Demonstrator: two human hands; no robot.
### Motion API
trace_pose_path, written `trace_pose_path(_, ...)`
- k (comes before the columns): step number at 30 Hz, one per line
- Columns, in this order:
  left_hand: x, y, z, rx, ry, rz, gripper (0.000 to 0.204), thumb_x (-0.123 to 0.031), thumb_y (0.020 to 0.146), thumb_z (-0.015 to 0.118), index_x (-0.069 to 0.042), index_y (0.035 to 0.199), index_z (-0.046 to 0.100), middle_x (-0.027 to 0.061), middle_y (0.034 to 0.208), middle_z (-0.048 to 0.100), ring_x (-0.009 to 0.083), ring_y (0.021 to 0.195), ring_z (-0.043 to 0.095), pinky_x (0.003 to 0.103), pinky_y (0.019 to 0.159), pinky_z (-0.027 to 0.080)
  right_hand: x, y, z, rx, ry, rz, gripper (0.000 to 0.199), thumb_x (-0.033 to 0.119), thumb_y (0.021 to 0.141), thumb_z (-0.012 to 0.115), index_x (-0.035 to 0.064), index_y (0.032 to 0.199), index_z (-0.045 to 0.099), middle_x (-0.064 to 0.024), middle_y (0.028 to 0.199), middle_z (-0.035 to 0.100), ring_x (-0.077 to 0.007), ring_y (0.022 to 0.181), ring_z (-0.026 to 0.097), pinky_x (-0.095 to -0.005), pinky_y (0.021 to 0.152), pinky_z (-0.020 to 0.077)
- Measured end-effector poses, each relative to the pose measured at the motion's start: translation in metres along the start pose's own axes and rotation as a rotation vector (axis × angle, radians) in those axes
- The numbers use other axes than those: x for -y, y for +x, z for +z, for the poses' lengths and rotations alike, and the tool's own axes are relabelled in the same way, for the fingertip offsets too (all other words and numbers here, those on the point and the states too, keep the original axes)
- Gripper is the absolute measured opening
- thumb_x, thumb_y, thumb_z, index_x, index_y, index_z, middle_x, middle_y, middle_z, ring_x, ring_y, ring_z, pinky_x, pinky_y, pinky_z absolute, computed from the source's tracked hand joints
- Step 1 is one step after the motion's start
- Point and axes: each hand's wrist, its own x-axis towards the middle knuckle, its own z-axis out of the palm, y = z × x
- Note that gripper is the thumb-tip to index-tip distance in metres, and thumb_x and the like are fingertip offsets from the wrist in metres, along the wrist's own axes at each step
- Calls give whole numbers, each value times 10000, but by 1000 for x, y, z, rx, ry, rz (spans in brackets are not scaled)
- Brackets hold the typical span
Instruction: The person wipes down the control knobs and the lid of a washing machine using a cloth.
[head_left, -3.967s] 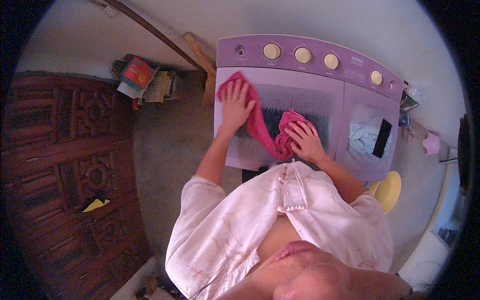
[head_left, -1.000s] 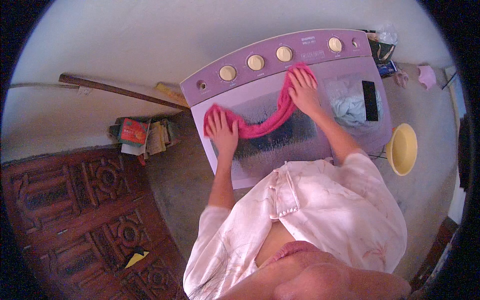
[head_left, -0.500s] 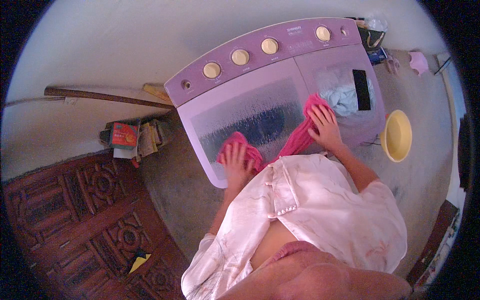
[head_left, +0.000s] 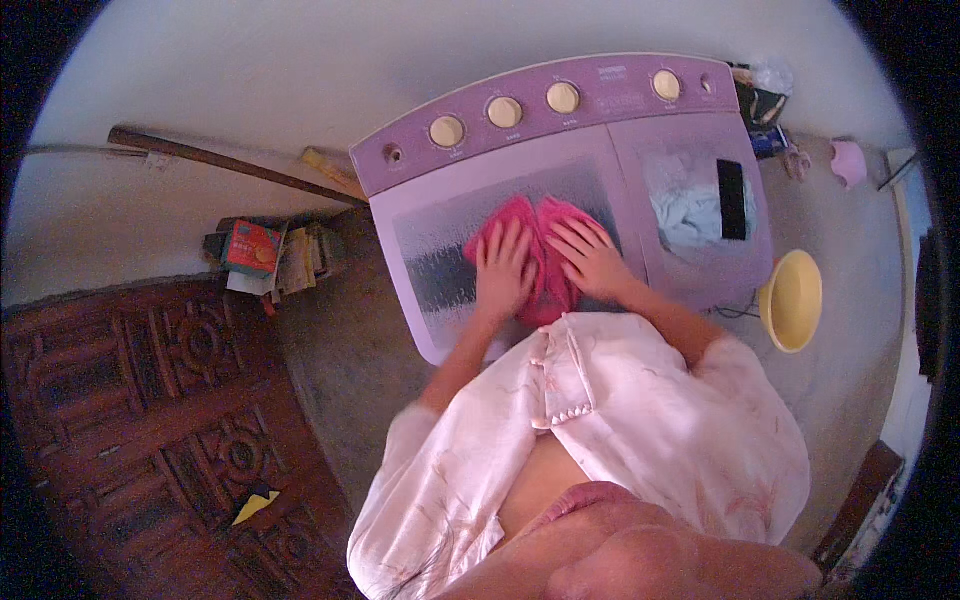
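Note:
A bright pink cloth [head_left: 545,292] lies bunched on the wet, dark see-through lid [head_left: 440,280] of a lilac twin-tub washing machine [head_left: 400,305]. Both hands rest on it side by side. On its left part, my left hand [head_left: 507,268] lies flat with fingers stretched and spread. My right hand [head_left: 592,262] covers the right part, its fingers also extended, angled up and left. The cloth's lower end reaches the machine's front edge near my shirt. Through the smaller right lid, pale blue fabric [head_left: 688,212] shows, partly behind a black strip [head_left: 732,200].
Cream knobs [head_left: 505,112] line the back panel. A yellow basin [head_left: 792,302] stands at the machine's right, and a pink stool-like item [head_left: 848,163] is farther back. Boxes and papers [head_left: 252,248] sit left, by a carved dark wooden panel [head_left: 150,400]. A wooden bar [head_left: 235,165] leans at the wall.
My hands have come together over the left lid: the right moved left from the smaller lid, the left moved up and right. The stretched cloth is now gathered between them.

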Motion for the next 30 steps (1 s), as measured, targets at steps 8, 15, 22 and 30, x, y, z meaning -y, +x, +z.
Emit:
trace_pose_path(8,51,-76,-24,-85,100,-403,720,-433,942,624,-94,1541,414,134,1648,312,404,1518,246,625,1201,155,-64,-11,-28,-223,-191,358,605,233,901,600,91,1478,488,-96,1580,426,-326,1479,351,-523,1220,240)
trace_pose_path(15,70,70,-12,-233,126,-335,674,-381,959,601,-68,1526,417,155,1633,328,413,1517,236,626,1207,153,-32,128,9,-212,-193,255,587,249,915,584,83,1470,493,-110,1581,419,-313,1485,336,-515,1202,259)
trace_pose_path(22,-12,-50,-8,75,-70,-103,677,-320,927,647,-133,1539,424,120,1628,342,368,1527,242,589,1226,151,-14,-33,-11,62,-19,73,582,205,895,593,120,1465,515,-101,1570,434,-316,1489,337,-530,1215,248)
trace_pose_path(30,82,-45,-33,-166,110,-459,676,-413,962,598,-110,1539,418,159,1644,303,410,1522,226,616,1213,127,-69,21,-26,-231,-169,335,616,259,913,591,84,1490,466,-118,1601,388,-339,1499,316,-547,1227,221)
